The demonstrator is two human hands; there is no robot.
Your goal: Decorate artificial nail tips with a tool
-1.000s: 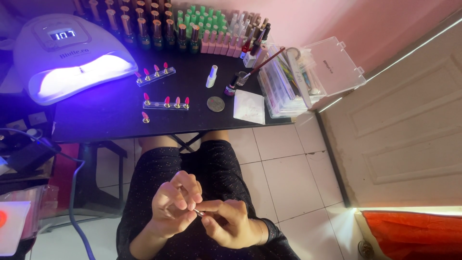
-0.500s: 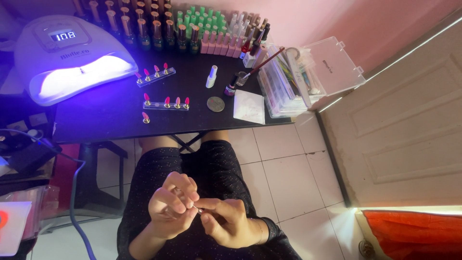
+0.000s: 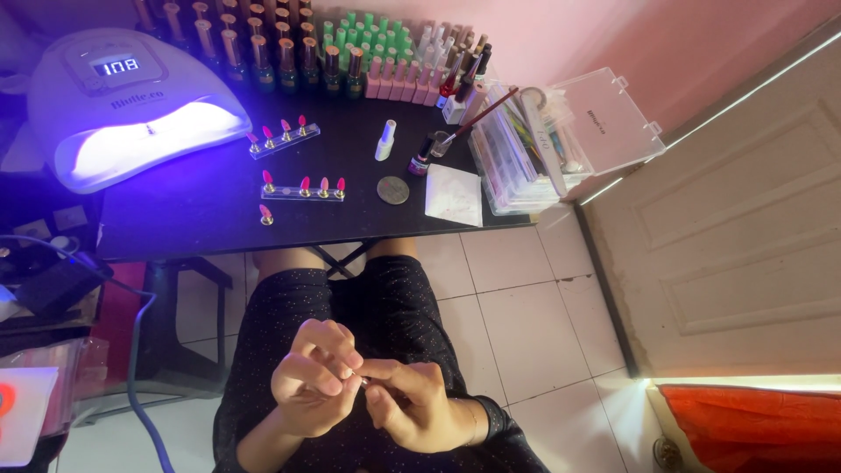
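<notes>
Black table [image 3: 193, 210], white floor tiles [image 3: 517, 298], glowing nail lamp [image 3: 131, 105]

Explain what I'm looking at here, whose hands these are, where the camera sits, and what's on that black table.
The camera sits on a person's head and looks down, so you see their own lap and hands. The left hand and right hand meet over the lap, pinching a tiny item too small to identify. Ahead is a black table. On it stand a glowing white nail lamp, two clear strips of pink nail tips, rows of polish bottles, a white tissue, a small round dish and an open clear box of tools.
</notes>
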